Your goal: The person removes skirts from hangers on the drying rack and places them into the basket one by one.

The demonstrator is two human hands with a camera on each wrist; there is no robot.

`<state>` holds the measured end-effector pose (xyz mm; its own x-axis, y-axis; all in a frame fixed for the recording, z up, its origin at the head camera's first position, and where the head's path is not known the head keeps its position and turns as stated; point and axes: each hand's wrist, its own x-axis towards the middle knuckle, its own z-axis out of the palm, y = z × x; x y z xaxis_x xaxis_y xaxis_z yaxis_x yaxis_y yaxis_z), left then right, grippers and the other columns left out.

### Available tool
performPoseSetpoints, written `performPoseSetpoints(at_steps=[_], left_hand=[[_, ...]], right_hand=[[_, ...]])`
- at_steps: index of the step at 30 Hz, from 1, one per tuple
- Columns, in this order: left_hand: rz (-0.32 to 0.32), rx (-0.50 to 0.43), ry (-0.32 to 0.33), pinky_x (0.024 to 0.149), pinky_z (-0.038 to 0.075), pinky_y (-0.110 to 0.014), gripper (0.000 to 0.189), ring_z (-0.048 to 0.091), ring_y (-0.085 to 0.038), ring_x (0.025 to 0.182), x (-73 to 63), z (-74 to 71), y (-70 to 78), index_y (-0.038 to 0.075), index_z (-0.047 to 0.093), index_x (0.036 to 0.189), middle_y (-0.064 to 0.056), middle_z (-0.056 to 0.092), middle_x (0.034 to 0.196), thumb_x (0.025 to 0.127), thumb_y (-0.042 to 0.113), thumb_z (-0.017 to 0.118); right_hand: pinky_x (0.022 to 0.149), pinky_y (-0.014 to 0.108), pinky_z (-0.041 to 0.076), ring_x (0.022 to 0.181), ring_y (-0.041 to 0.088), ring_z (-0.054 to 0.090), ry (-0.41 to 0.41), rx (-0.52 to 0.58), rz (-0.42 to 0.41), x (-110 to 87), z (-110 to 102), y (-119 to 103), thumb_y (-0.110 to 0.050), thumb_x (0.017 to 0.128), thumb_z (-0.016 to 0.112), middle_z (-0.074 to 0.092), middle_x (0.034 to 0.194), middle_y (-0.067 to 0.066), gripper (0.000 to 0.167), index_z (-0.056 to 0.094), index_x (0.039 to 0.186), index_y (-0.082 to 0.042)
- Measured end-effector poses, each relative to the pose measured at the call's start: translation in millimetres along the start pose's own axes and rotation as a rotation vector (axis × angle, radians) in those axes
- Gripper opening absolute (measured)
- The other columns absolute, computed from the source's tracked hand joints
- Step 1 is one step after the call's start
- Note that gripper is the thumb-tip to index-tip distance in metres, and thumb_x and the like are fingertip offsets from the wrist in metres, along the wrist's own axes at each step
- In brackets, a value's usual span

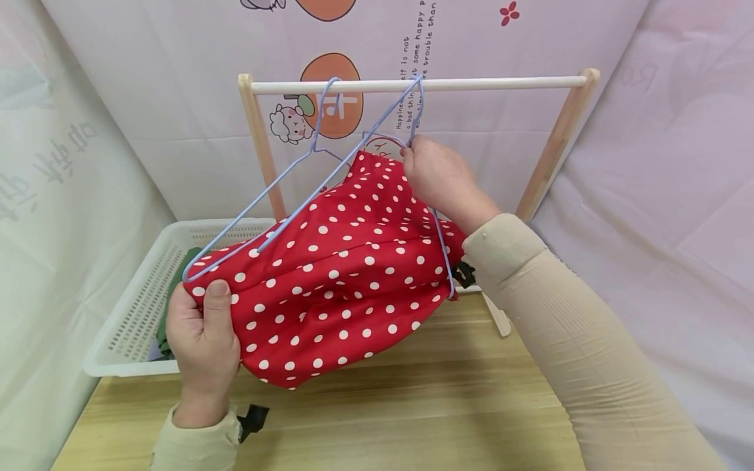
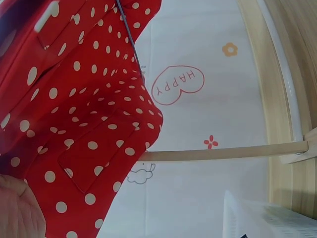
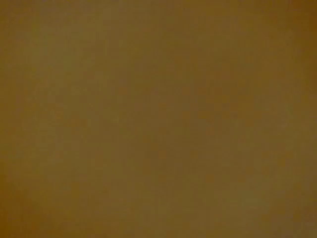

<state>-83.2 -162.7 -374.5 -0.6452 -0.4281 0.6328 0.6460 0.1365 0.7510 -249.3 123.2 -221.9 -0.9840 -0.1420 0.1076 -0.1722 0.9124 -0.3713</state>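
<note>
A red garment with white dots (image 1: 330,275) hangs spread between my hands, close under the rail. My left hand (image 1: 206,333) grips its left edge, thumb on the front, right beside the corner of a light blue wire hanger (image 1: 250,208). Up at the right, my right hand (image 1: 442,173) has its fingers curled round blue hanger wire below the rail, near the garment's top edge. More blue wire (image 1: 443,248) runs down the garment's right side. In the left wrist view the garment (image 2: 94,114) fills the left part, a square of stitching on it. The right wrist view is a brown blur.
A wooden rack with a white rail (image 1: 501,83) stands on the wood-grain table (image 1: 377,425); hanger hooks overlap the rail. To the left sits a white plastic basket (image 1: 126,320) with dark green cloth (image 1: 171,314) inside. Printed white cloth (image 1: 471,39) hangs behind.
</note>
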Motion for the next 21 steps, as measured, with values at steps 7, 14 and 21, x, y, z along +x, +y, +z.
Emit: performPoseSetpoints(at_steps=[7,14,21], left_hand=[[-0.013,-0.045,-0.002,0.082,0.059,-0.021,0.025,0.074,-0.016,0.098,1.2,-4.5,-0.5,0.003,0.062,0.124,-0.01,0.07,0.116,0.1,0.001,0.062],[-0.051,-0.126,0.006,0.083,0.059,-0.021,0.029,0.073,-0.017,0.101,3.0,-10.6,-0.4,0.0,0.059,0.129,-0.012,0.069,0.12,0.1,-0.001,0.06],[-0.067,-0.174,0.029,0.081,0.059,-0.023,0.027,0.075,-0.018,0.099,5.4,-15.6,-0.7,0.0,0.061,0.126,-0.013,0.07,0.118,0.099,-0.002,0.06]], right_hand=[[0.091,0.044,0.058,0.114,0.027,0.066,0.001,0.004,-0.006,-0.8,0,0,-0.035,0.112,0.041,0.061,0.143,0.014,0.05,0.043,0.153,-0.007],[0.097,0.047,0.057,0.12,0.029,0.064,-0.001,0.003,-0.003,0.2,0,0,-0.036,0.112,0.04,0.061,0.144,0.013,0.05,0.043,0.152,-0.007],[0.088,0.042,0.058,0.108,0.027,0.066,-0.008,-0.003,0.0,1.0,-1,1,-0.034,0.111,0.042,0.064,0.135,0.014,0.046,0.047,0.147,-0.005]])
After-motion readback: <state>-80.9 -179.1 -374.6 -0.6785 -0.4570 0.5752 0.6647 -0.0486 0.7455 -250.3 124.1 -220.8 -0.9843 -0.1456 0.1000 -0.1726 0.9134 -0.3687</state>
